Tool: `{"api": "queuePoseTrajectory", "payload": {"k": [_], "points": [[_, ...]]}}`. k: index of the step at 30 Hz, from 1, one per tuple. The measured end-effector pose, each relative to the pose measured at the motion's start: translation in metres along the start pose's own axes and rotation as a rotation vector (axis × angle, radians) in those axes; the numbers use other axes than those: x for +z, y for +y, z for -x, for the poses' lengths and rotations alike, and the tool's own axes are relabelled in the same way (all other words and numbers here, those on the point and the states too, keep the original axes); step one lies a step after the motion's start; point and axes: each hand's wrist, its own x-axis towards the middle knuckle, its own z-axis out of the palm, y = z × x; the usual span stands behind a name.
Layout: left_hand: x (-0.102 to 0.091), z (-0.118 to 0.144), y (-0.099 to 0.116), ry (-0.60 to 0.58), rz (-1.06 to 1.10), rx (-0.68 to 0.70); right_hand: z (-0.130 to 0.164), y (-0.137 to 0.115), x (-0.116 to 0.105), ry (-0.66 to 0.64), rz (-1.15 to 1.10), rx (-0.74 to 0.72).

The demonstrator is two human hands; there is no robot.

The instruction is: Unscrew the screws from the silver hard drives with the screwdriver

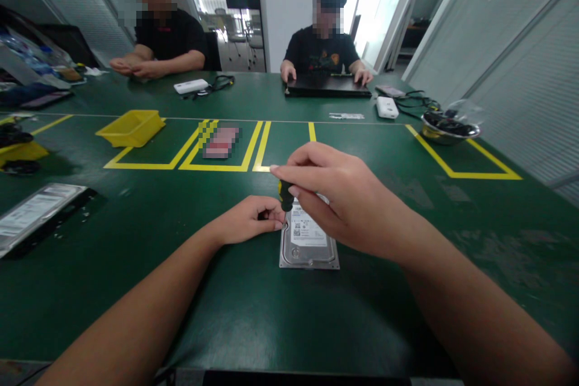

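A hard drive with a silver case and a white label lies flat on the green table in front of me. My right hand is closed around a screwdriver with a black and yellow handle. The screwdriver stands nearly upright, its tip down at the drive's left edge. My left hand is closed, thumb and fingertips pinched at that same edge beside the tip. My right hand hides the drive's upper right part.
Another hard drive lies at left, small bits beside it. Farther back are a yellow bin, yellow tape outlines and a metal bowl of black items. Across the table sit two people, one with both hands on a black laptop-like panel.
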Motion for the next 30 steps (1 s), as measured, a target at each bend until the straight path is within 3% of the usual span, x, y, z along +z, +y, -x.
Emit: {"api": "queuePoseTrajectory", "payload": {"k": [11,30], "points": [[0.001,0.001,-0.004,-0.003,-0.058,-0.001,0.0,0.003,0.012,0.111,0.083,0.075],[0.001,0.0,-0.004,0.001,-0.038,-0.007,0.0,0.006,0.018,0.156,0.027,0.1]]}}
